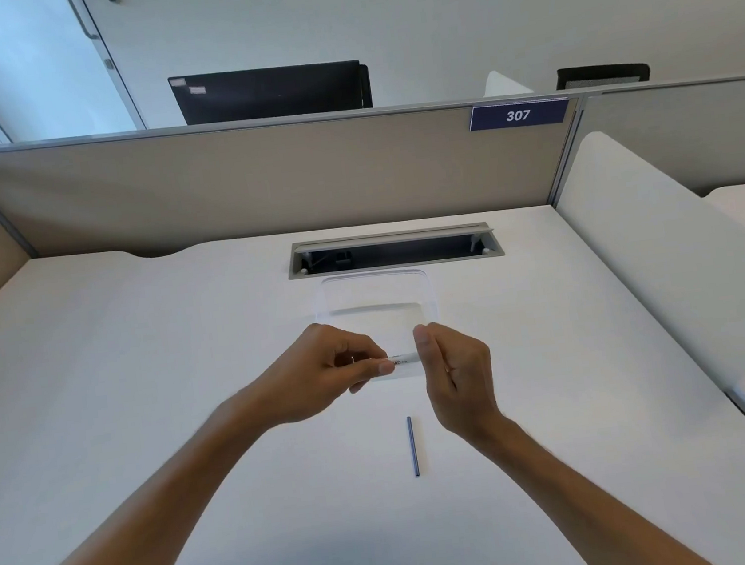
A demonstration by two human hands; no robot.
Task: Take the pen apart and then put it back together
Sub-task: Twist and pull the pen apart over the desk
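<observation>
Pen barrel [401, 359]: I hold it level above the white desk [186, 373], between my two hands. Only a short pale stretch with some dark print shows; the rest is covered by my fingers, and the print is too blurred to read.

Left hand [325, 373]: my fingers are curled round the barrel's left part, thumb tip pressed on it near the middle. How far the barrel runs inside my fist is hidden.

Right hand [455, 375]: seen from the back, thumb and fingers bent in toward the barrel's right end. The contact itself lies behind my thumb, so I take it as a pinch, but I cannot see what part it closes on.

Refill [412, 446]: a thin dark blue rod lying flat on the desk, near my right wrist, apart from both hands. Its tip is too small to make out.

Clear tray [377, 295]: a see-through container on the desk beyond my hands, faint against the white; its near edge is blocked by my hands.

Cable slot [395, 252]: an open recess past the tray, its inside dark.

Partition [234, 182]: beige, with a blue sign [518, 114] reading 307.
</observation>
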